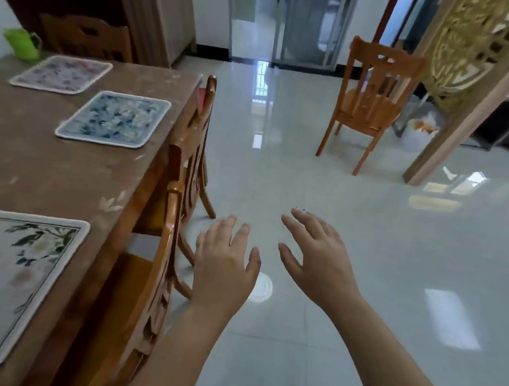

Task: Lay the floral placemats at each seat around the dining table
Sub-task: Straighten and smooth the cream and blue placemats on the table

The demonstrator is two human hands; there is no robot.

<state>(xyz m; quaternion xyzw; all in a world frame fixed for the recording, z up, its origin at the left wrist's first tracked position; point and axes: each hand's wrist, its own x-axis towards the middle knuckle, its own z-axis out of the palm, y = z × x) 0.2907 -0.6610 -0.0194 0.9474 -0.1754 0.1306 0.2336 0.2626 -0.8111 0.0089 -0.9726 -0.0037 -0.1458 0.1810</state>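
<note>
Three floral placemats lie flat on the brown dining table (38,171) at the left. A pink one (61,73) is farthest, a blue one (114,119) sits near the table's right edge, and a pale one with green leaves (12,278) is nearest, cut off by the frame's left edge. My left hand (227,266) and my right hand (315,254) hover over the floor to the right of the table, both empty with fingers spread.
Two wooden chairs (165,247) (196,146) are tucked along the table's right side. A third wooden chair (371,101) stands alone on the glossy tile floor. A green object (22,44) sits at the table's far end. A carved screen (473,57) stands at the right.
</note>
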